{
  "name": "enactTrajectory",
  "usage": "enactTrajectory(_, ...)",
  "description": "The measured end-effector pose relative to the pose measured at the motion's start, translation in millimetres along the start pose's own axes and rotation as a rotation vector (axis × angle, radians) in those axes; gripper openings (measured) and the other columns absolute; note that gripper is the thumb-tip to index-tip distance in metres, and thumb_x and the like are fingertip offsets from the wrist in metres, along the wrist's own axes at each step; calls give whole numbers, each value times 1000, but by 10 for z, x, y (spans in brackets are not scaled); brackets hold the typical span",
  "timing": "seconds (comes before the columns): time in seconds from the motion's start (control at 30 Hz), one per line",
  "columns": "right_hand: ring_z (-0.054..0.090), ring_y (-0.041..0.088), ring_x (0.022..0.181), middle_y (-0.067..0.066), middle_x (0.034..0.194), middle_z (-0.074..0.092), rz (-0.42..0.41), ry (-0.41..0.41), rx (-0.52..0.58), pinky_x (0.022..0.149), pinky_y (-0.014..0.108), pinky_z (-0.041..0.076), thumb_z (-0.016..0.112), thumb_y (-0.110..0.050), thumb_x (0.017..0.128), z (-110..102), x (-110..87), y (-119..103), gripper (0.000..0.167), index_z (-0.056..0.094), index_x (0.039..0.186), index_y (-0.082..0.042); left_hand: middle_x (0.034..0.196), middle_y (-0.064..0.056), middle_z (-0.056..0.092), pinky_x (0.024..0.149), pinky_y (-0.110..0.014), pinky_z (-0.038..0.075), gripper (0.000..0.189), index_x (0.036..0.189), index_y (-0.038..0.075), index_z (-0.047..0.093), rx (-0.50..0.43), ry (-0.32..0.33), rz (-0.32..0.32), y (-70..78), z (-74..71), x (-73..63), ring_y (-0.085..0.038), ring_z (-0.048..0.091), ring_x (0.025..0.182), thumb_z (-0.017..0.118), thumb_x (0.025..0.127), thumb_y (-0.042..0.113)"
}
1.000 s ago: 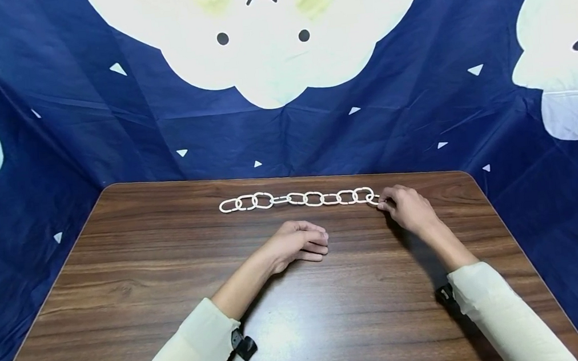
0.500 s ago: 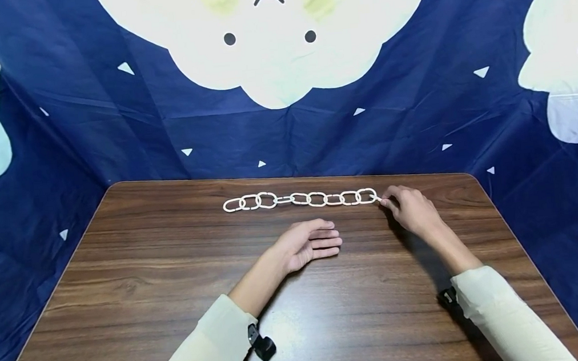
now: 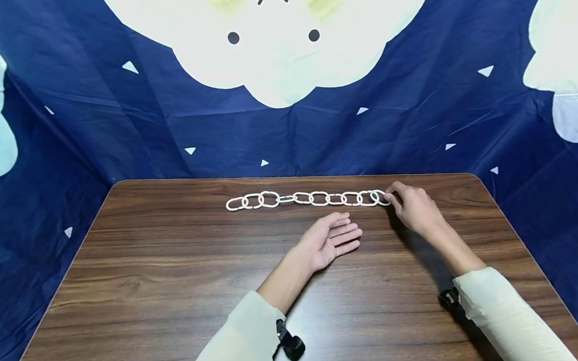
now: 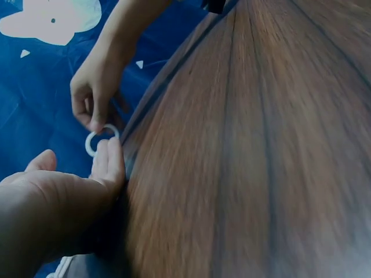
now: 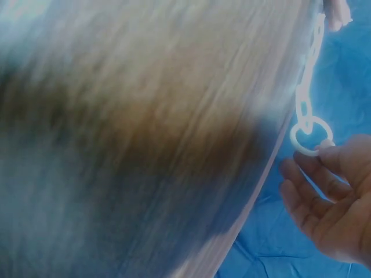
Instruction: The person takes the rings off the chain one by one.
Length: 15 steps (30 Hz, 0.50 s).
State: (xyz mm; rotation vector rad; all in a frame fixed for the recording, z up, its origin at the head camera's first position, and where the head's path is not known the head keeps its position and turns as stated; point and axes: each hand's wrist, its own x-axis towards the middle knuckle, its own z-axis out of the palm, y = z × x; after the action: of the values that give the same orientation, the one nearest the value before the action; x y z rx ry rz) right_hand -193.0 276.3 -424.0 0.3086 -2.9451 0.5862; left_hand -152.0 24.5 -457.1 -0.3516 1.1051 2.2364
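A chain of several white plastic links (image 3: pixel 262 200) lies in a line from left to right near the table's far edge. My right hand (image 3: pixel 415 209) pinches the end link at its right between thumb and fingertips. That end link (image 5: pixel 294 139) appears as a ring hooked through its neighbour in the right wrist view. My left hand (image 3: pixel 329 242) is held over the table in front of the chain's right half, palm turned partly up and fingers extended. It holds nothing. In the left wrist view its fingers (image 4: pixel 115 162) overlap the pinched link.
The brown wood-grain table (image 3: pixel 142 325) has rounded far corners. Behind it and along both sides hangs a dark blue cloth (image 3: pixel 161 140) with white clouds and small triangles. A small black device (image 3: pixel 292 345) is strapped at the left cuff, another (image 3: pixel 450 297) at the right.
My left hand has moved right and its fingers have straightened out. The right hand keeps its pinch while the end link has turned from edge-on to flatter, closer over its neighbour.
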Motion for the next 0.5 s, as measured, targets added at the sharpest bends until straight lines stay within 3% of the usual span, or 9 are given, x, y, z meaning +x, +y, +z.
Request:
enactTrajectory(0.27,76,56,114,28,118,80,-15,26,34,89,74,57,66,-21,116,-24,-15,-71,19,74,124,-6,160,-34,60,129,-54,50,70,158,-14,48,-35,12,13,-71,198,143,-46,60,153,73,106,26)
enactTrajectory(0.5,77,53,109,26,113,81,-48,44,56,88,72,58,66,-19,116,-42,-25,-121,18,74,122,-4,155,-37,62,126,-54,52,51,148,-13,55,-42,38,18,-82,271,234,-48,61,150,69,111,19)
